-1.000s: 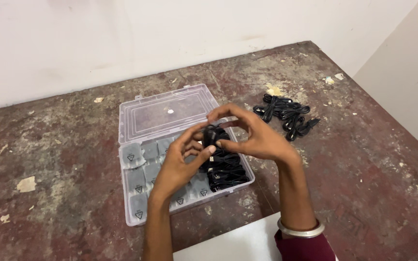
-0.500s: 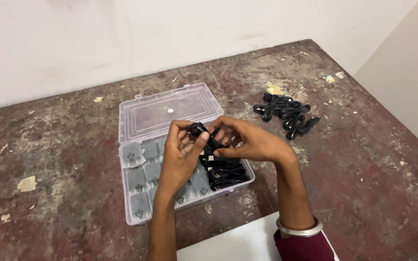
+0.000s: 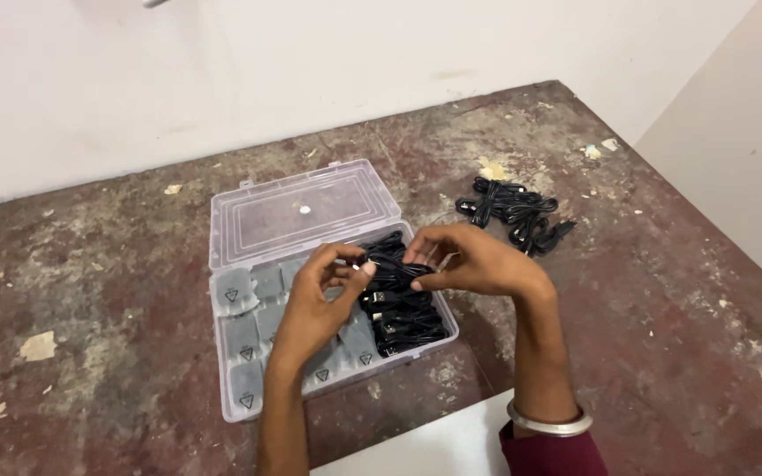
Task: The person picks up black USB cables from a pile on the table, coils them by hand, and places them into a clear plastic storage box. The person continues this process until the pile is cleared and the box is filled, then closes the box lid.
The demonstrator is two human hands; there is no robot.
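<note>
My left hand (image 3: 315,304) and my right hand (image 3: 469,260) are together over an open clear plastic box (image 3: 240,410), both pinching a coiled black cable (image 3: 387,267) between them. The cable is held just above the box's right compartment, which holds several bundled black cables (image 3: 407,322). The box's left compartments hold several small grey packets (image 3: 233,288). The box's lid (image 3: 302,211) lies flat open behind it.
A loose pile of black cables (image 3: 515,210) lies on the worn brown table (image 3: 116,308) to the right of the box. A white sheet (image 3: 434,445) sits at the near edge. A pale wall stands behind the table.
The hands have drawn the cable slightly apart and lowered it toward the box's right compartment; my left hand's fingers have shifted along the coil.
</note>
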